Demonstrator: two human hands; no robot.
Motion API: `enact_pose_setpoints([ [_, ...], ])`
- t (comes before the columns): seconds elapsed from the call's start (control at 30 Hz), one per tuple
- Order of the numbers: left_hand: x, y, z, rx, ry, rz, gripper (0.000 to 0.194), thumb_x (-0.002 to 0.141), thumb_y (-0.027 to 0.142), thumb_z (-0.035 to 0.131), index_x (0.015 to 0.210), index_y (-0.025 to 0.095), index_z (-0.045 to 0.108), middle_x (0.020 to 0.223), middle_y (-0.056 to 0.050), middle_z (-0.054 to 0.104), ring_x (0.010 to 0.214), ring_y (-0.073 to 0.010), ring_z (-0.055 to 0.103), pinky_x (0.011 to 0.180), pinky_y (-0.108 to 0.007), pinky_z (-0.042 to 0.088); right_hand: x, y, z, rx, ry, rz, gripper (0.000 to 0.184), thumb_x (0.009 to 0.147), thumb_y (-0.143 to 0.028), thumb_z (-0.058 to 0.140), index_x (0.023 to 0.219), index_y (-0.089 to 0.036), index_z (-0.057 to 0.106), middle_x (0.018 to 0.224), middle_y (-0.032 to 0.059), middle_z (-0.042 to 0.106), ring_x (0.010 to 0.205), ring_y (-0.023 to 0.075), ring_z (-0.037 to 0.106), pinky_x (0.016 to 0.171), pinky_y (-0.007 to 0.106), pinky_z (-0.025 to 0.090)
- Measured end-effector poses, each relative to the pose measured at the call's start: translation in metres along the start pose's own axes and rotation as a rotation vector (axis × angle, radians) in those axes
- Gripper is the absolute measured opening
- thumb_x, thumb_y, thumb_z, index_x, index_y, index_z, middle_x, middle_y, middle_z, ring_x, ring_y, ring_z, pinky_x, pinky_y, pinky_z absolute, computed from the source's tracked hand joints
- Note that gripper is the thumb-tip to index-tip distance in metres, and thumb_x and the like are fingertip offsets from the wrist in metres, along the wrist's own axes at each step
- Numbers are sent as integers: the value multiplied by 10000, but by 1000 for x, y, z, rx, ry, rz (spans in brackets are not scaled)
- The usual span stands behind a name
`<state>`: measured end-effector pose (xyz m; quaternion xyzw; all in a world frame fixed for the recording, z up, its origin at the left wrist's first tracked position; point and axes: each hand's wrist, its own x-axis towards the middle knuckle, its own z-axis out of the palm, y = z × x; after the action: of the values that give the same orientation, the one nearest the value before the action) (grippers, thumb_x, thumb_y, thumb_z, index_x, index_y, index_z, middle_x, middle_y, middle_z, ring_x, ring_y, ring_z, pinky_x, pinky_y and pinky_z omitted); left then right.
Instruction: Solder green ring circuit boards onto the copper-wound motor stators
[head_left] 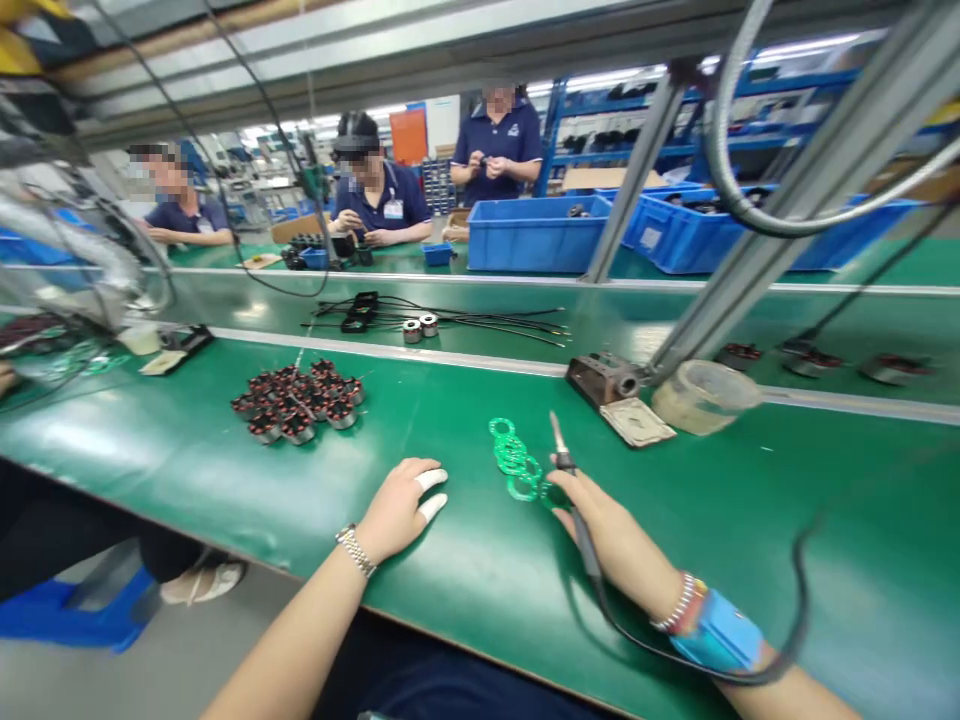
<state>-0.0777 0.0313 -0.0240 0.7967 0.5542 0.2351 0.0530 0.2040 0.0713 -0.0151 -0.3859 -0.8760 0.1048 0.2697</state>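
Note:
My left hand (394, 510) rests on the green bench top with its fingers stretched out and nothing in them; white covers sit on two of its fingertips. My right hand (619, 530) is closed around a soldering iron (586, 545), whose metal tip points up and away from me. Beside the iron lies an overlapping row of green ring-shaped circuit boards (511, 455). The nearest ring is partly hidden by the right hand. Farther left stands a cluster of motor stators (298, 400) with dark tops and copper windings.
Behind my right hand are a metal soldering iron stand (602, 378), a pale sponge tray (637, 422) and a translucent tub (705, 397). Black cables (480, 318) lie across the middle strip. Slanted metal posts (765, 230) rise at right. Several people work beyond, near blue bins (536, 235).

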Motion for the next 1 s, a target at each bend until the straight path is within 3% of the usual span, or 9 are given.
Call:
enact_pose_setpoints([
  [0.1, -2, -12, -10, 81, 79, -87, 259, 825, 242, 502, 1068, 181, 571, 1121, -97, 600, 1033, -213, 547, 880, -392, 469, -1, 12, -7, -138, 32, -29, 286, 827, -189, 386, 1089, -174, 499, 1063, 160, 593, 894, 247, 632, 739, 377, 537],
  [0.23, -1, -43, -43, 388, 179, -342, 301, 789, 249, 528, 1074, 159, 567, 1124, -128, 585, 1061, -267, 517, 890, -417, 438, -3, 18, -20, -221, 54, -39, 277, 834, -218, 380, 1074, -164, 509, 986, 157, 618, 806, 242, 648, 690, 360, 544],
  [0.37, 10, -69, -67, 478, 205, -433, 294, 777, 228, 508, 1043, 130, 583, 1099, -174, 585, 1067, -326, 491, 877, -474, 403, -5, 8, -25, -117, 115, -35, 269, 822, -241, 426, 1075, -164, 474, 1011, 155, 630, 814, 230, 667, 700, 330, 554],
  [0.5, 21, -74, -69, 519, 177, -471, 207, 759, 253, 519, 903, 144, 618, 940, -157, 639, 1011, -329, 521, 860, -481, 388, -19, -15, -19, 46, 58, -26, 286, 816, -227, 462, 1099, -190, 448, 1159, 151, 588, 941, 218, 646, 781, 325, 543],
  [0.67, 15, -56, -56, 490, 100, -453, 172, 782, 233, 476, 862, 153, 606, 832, -114, 658, 883, -283, 578, 908, -499, 343, -38, -38, -10, 170, -32, 31, 305, 813, -154, 459, 1113, -205, 445, 1230, 131, 542, 1106, 209, 556, 892, 333, 494],
  [0.8, -5, -16, -40, 351, 51, -256, 135, 800, 231, 480, 844, 210, 605, 935, -63, 665, 937, -244, 572, 968, -473, 325, -40, -40, -7, 208, -64, 67, 285, 816, -146, 462, 1095, -203, 462, 1196, 121, 557, 1073, 198, 577, 887, 318, 496],
  [0.9, -25, 15, -30, 225, 105, -131, 221, 809, 266, 501, 1014, 211, 565, 1075, -76, 621, 1040, -255, 534, 989, -485, 319, -40, -39, -9, 214, -65, 61, 305, 812, -157, 473, 1114, -198, 450, 1213, 130, 541, 1065, 200, 580, 891, 326, 493],
  [1.0, -48, 27, -26, 130, 253, -132, 437, 785, 344, 553, 1181, 193, 451, 1193, -115, 532, 1131, -286, 476, 987, -485, 345, -42, -38, -14, 220, -64, 56, 337, 818, -170, 469, 1150, -203, 416, 1251, 135, 511, 1123, 209, 540, 927, 348, 471],
])
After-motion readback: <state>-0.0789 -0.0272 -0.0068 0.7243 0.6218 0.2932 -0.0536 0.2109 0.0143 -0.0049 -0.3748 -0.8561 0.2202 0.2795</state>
